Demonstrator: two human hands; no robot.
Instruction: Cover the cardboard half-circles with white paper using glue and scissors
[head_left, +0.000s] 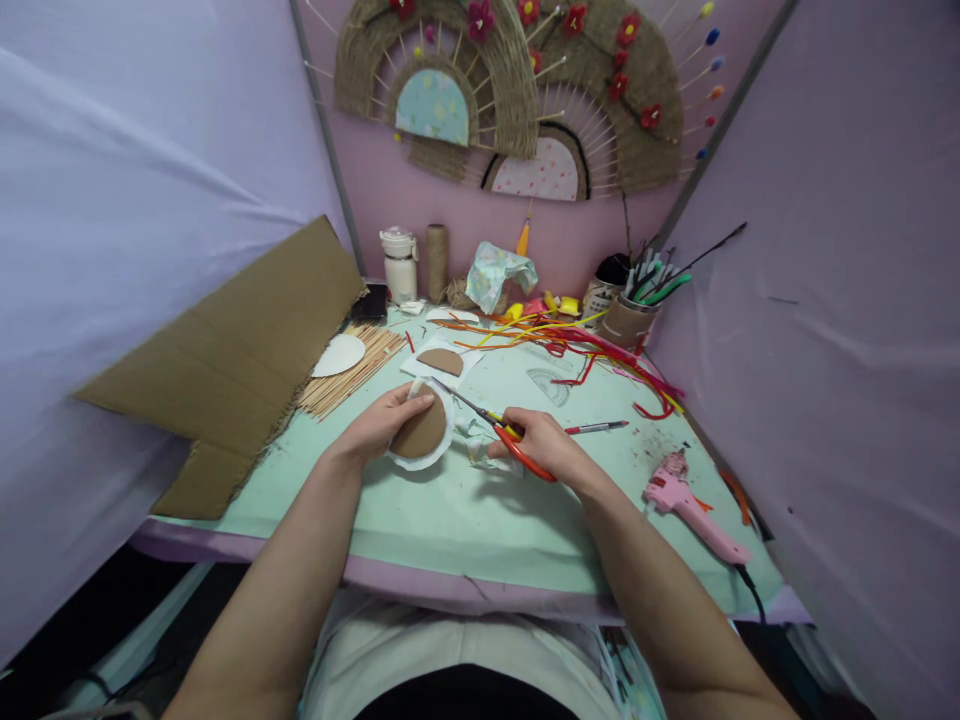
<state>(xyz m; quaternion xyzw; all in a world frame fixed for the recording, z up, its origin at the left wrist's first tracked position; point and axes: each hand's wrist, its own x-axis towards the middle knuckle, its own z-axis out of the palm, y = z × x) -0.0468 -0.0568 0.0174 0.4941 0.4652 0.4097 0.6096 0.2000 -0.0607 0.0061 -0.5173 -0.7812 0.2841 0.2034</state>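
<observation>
A cardboard disc [421,428] with a white fabric-like border around it is pinched in my left hand [390,415], thumb on its face. My right hand [538,440] grips orange-handled scissors [517,450], whose blades point up and left toward the disc's upper right edge. Whether the blades touch the border is too small to tell. Thin scraps [480,445] lie beneath and beside the scissors. Just behind the disc, a cardboard half-disc [441,361] rests on a white piece [471,372].
A large cardboard sheet [225,350] leans at the left beside thin sticks [356,372]. A pink glue gun [697,510] lies at the right. Red and yellow strips [585,345], a clear protractor [549,386], a pen [598,427] and a tool-filled can [628,320] are farther back.
</observation>
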